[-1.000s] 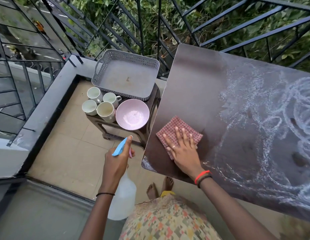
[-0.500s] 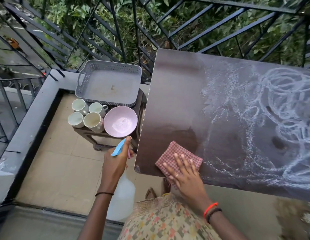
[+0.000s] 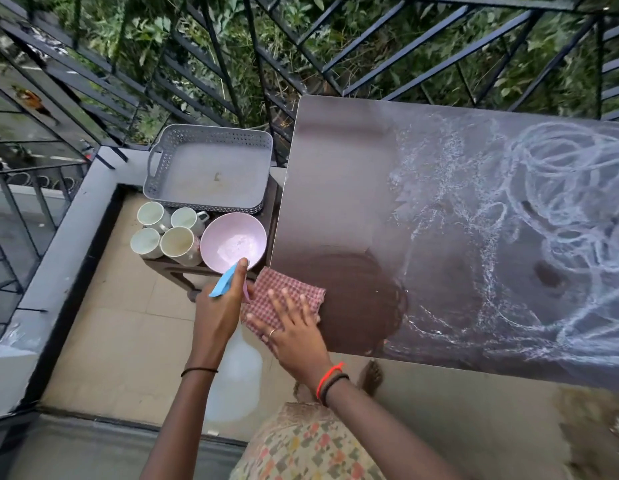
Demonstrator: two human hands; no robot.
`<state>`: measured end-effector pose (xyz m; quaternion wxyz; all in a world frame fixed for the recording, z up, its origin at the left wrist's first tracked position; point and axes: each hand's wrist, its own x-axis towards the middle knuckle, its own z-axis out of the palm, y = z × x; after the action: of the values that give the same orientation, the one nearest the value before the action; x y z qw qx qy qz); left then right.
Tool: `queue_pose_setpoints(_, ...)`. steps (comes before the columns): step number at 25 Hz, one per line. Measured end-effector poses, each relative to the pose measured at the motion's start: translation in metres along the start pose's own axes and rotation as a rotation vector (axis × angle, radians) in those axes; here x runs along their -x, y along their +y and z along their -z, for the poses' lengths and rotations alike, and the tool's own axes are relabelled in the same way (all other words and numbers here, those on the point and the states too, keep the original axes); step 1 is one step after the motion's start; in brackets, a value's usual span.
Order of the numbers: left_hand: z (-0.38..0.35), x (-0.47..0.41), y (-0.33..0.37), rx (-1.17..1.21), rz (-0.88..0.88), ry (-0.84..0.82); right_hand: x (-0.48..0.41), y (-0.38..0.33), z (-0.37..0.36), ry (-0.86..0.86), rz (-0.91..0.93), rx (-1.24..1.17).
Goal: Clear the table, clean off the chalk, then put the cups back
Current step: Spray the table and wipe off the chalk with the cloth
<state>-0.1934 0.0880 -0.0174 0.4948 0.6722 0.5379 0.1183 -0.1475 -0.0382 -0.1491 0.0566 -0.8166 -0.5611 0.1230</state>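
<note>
Since half a second ago, the right hand (image 3: 294, 327) has slid the cloth (image 3: 283, 303) to the table (image 3: 339, 188) corner at 7 o'clock.

Its fingers lie flat and spread on the cloth, which partly overhangs the edge. The left hand (image 3: 219, 306) grips a spray bottle (image 3: 231, 379), blurred and mostly hidden. Chalk (image 3: 543, 216) covers the 3 o'clock side, cut off. Four cups (image 3: 167, 232) stand at 10 o'clock beside a bowl (image 3: 233, 242).

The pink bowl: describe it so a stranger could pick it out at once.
Left of the big chalk-marked table stands a low dark stool carrying a grey perforated tray and four cups. The pink bowl sits on the stool's near right corner, beside the cups. It is the only pink, wide, handleless vessel there.
</note>
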Motion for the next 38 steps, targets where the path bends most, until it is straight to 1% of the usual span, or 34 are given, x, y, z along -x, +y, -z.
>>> queue_pose_setpoints(2, 0.001, 0.000, 0.001, 0.016, -0.022, 0.029, 0.017, 0.000, -0.003, -0.003, 0.046, 0.004)
queue_pose_setpoints(5, -0.001, 0.005, -0.001, 0.016, -0.019, 0.066, 0.049, 0.031, 0.003, 0.005, 0.074, 0.044)
queue_pose_setpoints(9, -0.013, 0.016, -0.002, 0.035, 0.022, 0.048, 0.091, 0.101, 0.020, 0.045, 0.012, 0.086)
queue_pose_setpoints(12, -0.027, 0.024, 0.000, 0.065, 0.047, 0.033, 0.079, 0.145, 0.034, 0.060, -0.089, 0.109)
queue_pose_setpoints(13, -0.032, 0.026, 0.002, 0.068, 0.054, 0.022, 0.064, 0.150, 0.037, 0.067, -0.131, 0.102)
queue_pose_setpoints(15, -0.043, 0.029, 0.004, 0.060, 0.053, -0.009, 0.037, 0.143, 0.042, 0.028, -0.181, 0.073)
queue_pose_setpoints(17, -0.054, 0.031, 0.006, 0.047, 0.038, -0.036, 0.027, 0.126, 0.037, 0.011, -0.144, 0.051)
queue_pose_setpoints(20, -0.069, 0.034, 0.016, 0.030, 0.023, -0.074, 0.062, 0.111, 0.023, 0.011, -0.059, 0.052)
queue_pose_setpoints(22, -0.081, 0.036, 0.026, 0.027, 0.023, -0.094, 0.099, 0.122, 0.019, 0.033, -0.057, 0.063)
queue_pose_setpoints(26, -0.110, 0.035, 0.039, -0.016, -0.026, -0.127, 0.148, 0.175, 0.028, 0.057, -0.215, 0.105)
queue_pose_setpoints(29, -0.135, 0.035, 0.047, -0.060, -0.028, -0.151, 0.153, 0.209, 0.043, 0.055, -0.367, 0.082)
queue_pose_setpoints(33, -0.167, 0.041, 0.068, -0.130, -0.027, -0.181, 0.160, 0.231, 0.047, 0.070, -0.503, 0.053)
queue_pose_setpoints(35, -0.181, 0.043, 0.076, -0.198, -0.032, -0.165, 0.167, 0.238, 0.049, 0.082, -0.543, 0.049)
queue_pose_setpoints(38, -0.198, 0.052, 0.086, -0.323, -0.046, -0.159, 0.170, 0.240, 0.051, 0.071, -0.529, 0.048)
